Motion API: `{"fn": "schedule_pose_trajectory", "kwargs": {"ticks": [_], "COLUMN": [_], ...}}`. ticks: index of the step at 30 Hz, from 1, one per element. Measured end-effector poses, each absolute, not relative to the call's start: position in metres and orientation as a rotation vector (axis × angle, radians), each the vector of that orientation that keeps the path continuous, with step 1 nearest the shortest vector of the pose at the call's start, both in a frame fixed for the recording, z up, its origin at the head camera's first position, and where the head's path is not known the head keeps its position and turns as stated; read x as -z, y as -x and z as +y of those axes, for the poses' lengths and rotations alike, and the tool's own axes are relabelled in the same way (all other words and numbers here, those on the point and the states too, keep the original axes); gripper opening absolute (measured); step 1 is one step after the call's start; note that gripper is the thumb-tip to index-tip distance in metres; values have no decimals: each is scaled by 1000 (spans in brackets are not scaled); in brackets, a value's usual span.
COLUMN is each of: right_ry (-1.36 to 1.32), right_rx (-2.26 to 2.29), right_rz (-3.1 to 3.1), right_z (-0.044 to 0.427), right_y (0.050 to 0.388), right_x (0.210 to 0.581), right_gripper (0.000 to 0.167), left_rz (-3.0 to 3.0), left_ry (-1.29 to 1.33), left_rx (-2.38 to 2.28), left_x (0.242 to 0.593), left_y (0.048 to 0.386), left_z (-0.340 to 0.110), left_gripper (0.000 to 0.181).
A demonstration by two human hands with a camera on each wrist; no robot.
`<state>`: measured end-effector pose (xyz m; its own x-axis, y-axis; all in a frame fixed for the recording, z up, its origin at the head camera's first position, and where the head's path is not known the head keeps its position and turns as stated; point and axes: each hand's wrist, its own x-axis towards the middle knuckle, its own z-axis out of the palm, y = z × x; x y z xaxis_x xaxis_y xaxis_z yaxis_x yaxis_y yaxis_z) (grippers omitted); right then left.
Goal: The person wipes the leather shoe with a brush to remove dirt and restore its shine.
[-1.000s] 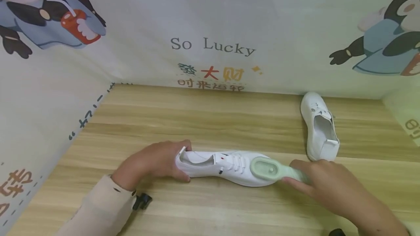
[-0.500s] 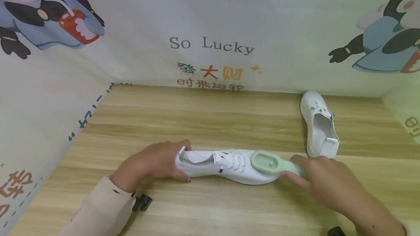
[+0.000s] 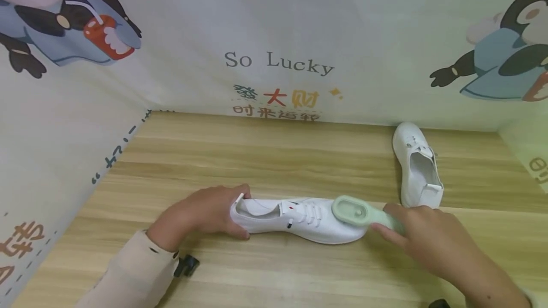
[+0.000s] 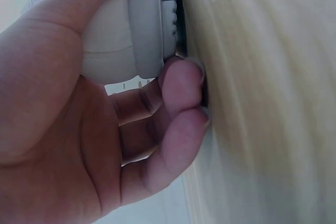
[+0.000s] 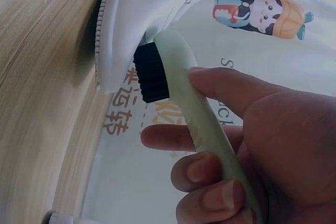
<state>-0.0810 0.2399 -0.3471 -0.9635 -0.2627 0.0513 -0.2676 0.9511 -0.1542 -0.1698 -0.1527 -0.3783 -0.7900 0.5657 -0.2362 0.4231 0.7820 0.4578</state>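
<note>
Held white shoe (image 3: pixel 299 221) on tabletop (image 3: pixel 274 156), long axis spanning between hands. Left hand (image 3: pixel 210 210) grips its heel; right hand (image 3: pixel 428 234), nearer its toe, grasps green brush (image 3: pixel 352 211), head over the toe (bristles (image 5: pixel 151 73) face shoe; contact not certain).

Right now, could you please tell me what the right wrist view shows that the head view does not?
Only the right wrist view shows the dark bristles of the green brush and the curled fingers of the right hand under its handle. Only the head view shows the left hand gripping the back of the white shoe, and the left sleeve. Both share the brush, the right hand, the shoe's laces, the wood-grain surface and the printed backdrop.
</note>
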Motion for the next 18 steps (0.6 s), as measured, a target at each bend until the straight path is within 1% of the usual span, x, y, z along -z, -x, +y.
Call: {"fn": "schedule_pose_trajectory", "kwargs": {"ticks": [11, 18], "right_ry": [-398, -351], "right_rx": [-282, -370], "right_rz": [-3025, -3022], "right_z": [237, 237], "right_y": [82, 80], "right_x": [341, 340], "right_gripper": [28, 27], "left_rz": [2641, 2714], "left_ry": [-741, -794], "left_rx": [-499, -388], "left_x": [377, 378], "left_y": [170, 165], "left_z": [-150, -145], "left_gripper": [57, 63]}}
